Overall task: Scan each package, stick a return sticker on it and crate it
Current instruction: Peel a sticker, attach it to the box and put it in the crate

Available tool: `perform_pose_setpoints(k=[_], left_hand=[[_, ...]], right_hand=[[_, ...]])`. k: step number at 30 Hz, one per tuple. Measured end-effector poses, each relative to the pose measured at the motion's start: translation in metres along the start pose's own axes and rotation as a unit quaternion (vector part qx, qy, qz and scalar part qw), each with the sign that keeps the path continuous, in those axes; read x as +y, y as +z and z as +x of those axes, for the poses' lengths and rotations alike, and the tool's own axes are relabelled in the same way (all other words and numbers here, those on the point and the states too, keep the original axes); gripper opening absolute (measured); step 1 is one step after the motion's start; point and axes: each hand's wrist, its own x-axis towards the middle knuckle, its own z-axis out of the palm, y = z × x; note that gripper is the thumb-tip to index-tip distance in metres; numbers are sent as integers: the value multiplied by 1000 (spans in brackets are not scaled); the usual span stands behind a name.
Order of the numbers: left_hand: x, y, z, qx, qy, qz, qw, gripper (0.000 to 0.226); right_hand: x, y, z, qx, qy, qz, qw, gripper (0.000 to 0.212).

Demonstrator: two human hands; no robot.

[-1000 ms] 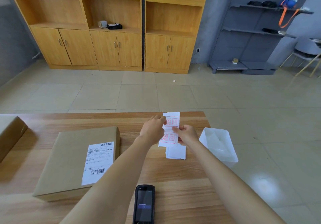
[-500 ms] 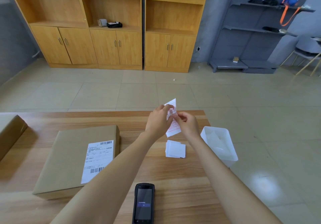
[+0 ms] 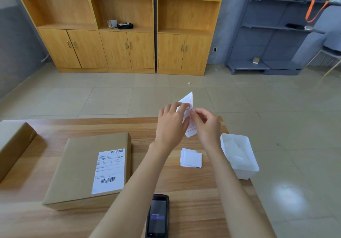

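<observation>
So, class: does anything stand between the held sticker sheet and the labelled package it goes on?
Nothing visible does. The left hand and right hand pinch the sticker sheet above the table; the package lies to its left, bare tabletop between. The scanner and paper stack sit aside.

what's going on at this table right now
A person at the wooden table holds a sticker sheet with red print up in both hands. The left hand and right hand pinch it with the fingers, apparently peeling a sticker off. The brown package with its shipping label lies flat to the left, with no red sticker on it yet. The scanner lies at the near edge, with a stack of white sheets and a white bin further right.
</observation>
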Motion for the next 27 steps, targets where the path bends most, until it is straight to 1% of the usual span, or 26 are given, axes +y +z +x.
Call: perform_pose_setpoints(k=[3,8,11,17,23,27], left_hand=[[8,-5,-4,12,5,4,1000,40],[11,-14,-2,56,16,22,998,36],[12,-18,-1,72,17,36,997,31],[8,-24,-4,74,24,54,996,32],[6,-31,-6,67,21,53,996,34],[8,-32,-10,70,28,43,996,29]], right_hand=[[-7,1,-7,-1,-8,5,1000,9],[-17,-1,-10,16,-29,-29,999,12],[-18,1,-13,46,-66,-84,993,12],[-18,3,-15,69,-109,-183,975,17],[-18,2,-22,55,-137,-194,970,17],[-21,0,-28,25,-143,-150,978,20]])
